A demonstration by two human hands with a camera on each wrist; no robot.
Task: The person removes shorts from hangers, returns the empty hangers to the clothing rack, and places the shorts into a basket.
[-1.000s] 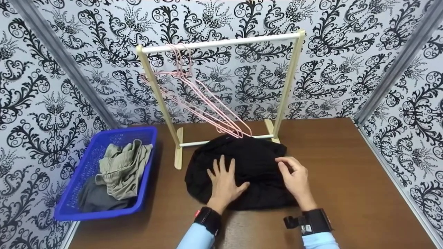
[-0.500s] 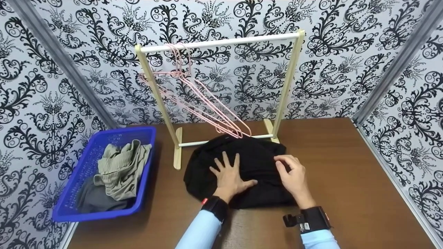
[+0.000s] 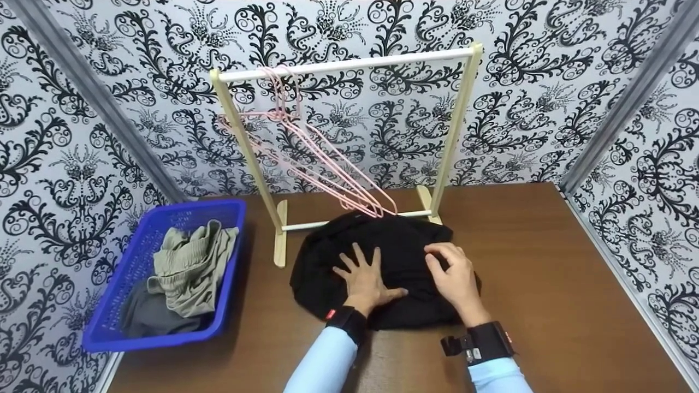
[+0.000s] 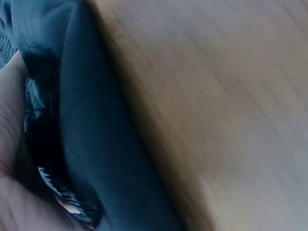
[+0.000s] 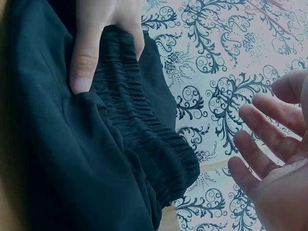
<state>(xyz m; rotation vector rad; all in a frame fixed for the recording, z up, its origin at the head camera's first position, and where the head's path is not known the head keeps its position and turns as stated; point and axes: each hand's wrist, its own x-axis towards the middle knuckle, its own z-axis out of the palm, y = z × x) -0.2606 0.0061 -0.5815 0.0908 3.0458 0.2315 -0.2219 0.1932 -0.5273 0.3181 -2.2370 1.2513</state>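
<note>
A black garment with a gathered elastic band lies bunched on the table below the rack. My left hand rests on its middle with the fingers spread; in the right wrist view that hand presses on the cloth by the gathers. The left wrist view shows part of the hand beside a dark fold. Over the garment's right side is my right hand, its thumb and forefinger bent toward each other. In the right wrist view this hand stands apart from the cloth, fingers loosely bent, holding nothing.
Behind the garment stands a small wooden rack with several pink hangers at its left; their lower ends reach down to the garment. On the left, a blue basket holds beige clothing and dark grey clothing. Patterned walls enclose the table.
My left hand has slid right across the garment, its fingers still spread. My right hand has shifted a little to the left. The garment stays in nearly the same place.
</note>
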